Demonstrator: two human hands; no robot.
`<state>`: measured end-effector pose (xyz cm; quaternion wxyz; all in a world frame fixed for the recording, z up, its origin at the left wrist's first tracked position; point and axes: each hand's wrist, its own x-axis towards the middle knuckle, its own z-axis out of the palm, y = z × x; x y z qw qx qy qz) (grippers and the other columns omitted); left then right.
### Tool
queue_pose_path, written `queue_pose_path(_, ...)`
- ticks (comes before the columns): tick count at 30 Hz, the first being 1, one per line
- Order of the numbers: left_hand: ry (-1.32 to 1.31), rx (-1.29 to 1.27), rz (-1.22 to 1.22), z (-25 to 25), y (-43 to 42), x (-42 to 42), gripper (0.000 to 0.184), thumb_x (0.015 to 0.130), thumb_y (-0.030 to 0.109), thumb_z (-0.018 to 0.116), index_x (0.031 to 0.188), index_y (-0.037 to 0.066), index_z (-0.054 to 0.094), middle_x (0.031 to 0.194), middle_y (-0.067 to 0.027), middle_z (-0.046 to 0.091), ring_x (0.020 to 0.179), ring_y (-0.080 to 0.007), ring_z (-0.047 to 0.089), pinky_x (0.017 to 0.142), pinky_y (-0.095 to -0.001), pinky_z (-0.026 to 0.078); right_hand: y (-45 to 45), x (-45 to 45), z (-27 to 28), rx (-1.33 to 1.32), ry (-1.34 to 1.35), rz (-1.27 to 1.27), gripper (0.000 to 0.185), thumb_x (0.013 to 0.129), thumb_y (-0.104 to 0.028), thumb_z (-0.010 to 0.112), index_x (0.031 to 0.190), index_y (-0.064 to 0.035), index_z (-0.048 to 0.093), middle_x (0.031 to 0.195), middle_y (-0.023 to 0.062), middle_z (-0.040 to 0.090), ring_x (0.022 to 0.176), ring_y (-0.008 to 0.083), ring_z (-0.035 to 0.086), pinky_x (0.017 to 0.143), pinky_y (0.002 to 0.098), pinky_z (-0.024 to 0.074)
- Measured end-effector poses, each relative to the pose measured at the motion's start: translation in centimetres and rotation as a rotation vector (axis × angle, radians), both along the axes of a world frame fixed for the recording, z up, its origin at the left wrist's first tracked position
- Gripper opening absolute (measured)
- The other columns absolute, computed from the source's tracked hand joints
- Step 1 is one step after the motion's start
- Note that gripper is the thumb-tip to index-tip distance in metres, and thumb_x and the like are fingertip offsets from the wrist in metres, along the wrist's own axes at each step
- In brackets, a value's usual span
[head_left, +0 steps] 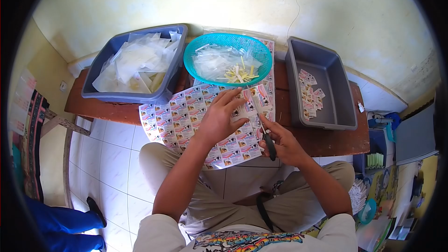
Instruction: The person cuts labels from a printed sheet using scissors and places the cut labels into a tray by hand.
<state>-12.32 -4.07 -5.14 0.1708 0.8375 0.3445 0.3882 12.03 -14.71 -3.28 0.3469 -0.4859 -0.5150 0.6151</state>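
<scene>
A large sheet of printed labels (179, 119), with rows of small pink and yellow designs, lies over the table's front edge and hangs toward my lap. My left hand (218, 119) rests on the sheet, its fingers stretched forward and the thumb apart. In my right hand (287, 145) is a pair of scissors (269, 146) with black handles, the blades pointing away from me at the sheet's right part. A narrow gap runs through the sheet near the blades. How far the blades are apart is too small to tell.
On the brown table (322, 141), a grey-blue bin (135, 97) of clear plastic bags stands left. A turquoise basket (267, 58) of clear pieces and yellowish strips stands mid-table. At right, a grey bin (329, 72) contains cut labels (309, 94). Another person's blue-clad leg (60, 217) is lower left.
</scene>
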Motion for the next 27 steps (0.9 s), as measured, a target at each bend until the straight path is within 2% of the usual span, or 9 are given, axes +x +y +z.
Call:
queue_pose_path(13, 0.002, -0.021, -0.024, -0.4, 0.2, 0.0, 0.059, 0.076, 0.017, 0.095, 0.129, 0.008, 0.072, 0.151, -0.0185, 0.062, 0.140, -0.0427, 0.057, 0.118, -0.0522, 0.049, 0.0, 0.0, 0.0, -0.024, 0.000, 0.004, 0.087, 0.100, -0.008, 0.080, 0.173, -0.0138, 0.033, 0.115, 0.0055, 0.051, 0.085, 0.0087, 0.061, 0.070, 0.0274, 0.0550)
queue_pose_path(16, 0.020, 0.015, -0.001, -0.4, 0.1, 0.0, 0.059, 0.074, 0.015, 0.097, 0.127, 0.008, 0.073, 0.148, -0.0166, 0.065, 0.136, -0.0395, 0.062, 0.114, -0.0488, 0.052, 0.1, 0.1, -0.1, -0.043, 0.004, 0.008, 0.086, 0.100, -0.009, 0.080, 0.173, -0.0137, 0.033, 0.115, 0.0052, 0.052, 0.086, 0.0087, 0.061, 0.070, 0.0273, 0.0550)
queue_pose_path(19, 0.027, -0.017, -0.019, -0.7, 0.2, -0.2, 0.058, 0.075, 0.017, 0.095, 0.128, 0.008, 0.072, 0.150, -0.0182, 0.063, 0.138, -0.0421, 0.058, 0.117, -0.0518, 0.050, 0.0, 0.0, -0.5, -0.026, 0.019, 0.013, 0.086, 0.101, -0.008, 0.079, 0.173, -0.0136, 0.033, 0.116, 0.0052, 0.052, 0.086, 0.0085, 0.061, 0.070, 0.0271, 0.0553)
queue_pose_path(26, 0.031, -0.013, -0.009, -1.3, -0.2, -0.6, 0.058, 0.074, 0.016, 0.097, 0.127, 0.009, 0.073, 0.147, -0.0178, 0.065, 0.136, -0.0400, 0.062, 0.114, -0.0495, 0.051, -0.2, -0.5, -1.0, -0.048, 0.047, 0.024, 0.084, 0.102, -0.009, 0.078, 0.173, -0.0139, 0.033, 0.117, 0.0046, 0.054, 0.086, 0.0083, 0.062, 0.066, 0.0267, 0.0560)
queue_pose_path(27, 0.029, -0.027, -0.015, -1.3, -0.2, -0.7, 0.057, 0.075, 0.016, 0.097, 0.127, 0.009, 0.073, 0.146, -0.0179, 0.065, 0.136, -0.0400, 0.062, 0.115, -0.0498, 0.050, -0.2, -0.7, -0.6, -0.073, 0.029, 0.020, 0.084, 0.102, -0.006, 0.076, 0.173, -0.0156, 0.033, 0.122, 0.0032, 0.054, 0.084, 0.0086, 0.061, 0.068, 0.0266, 0.0558)
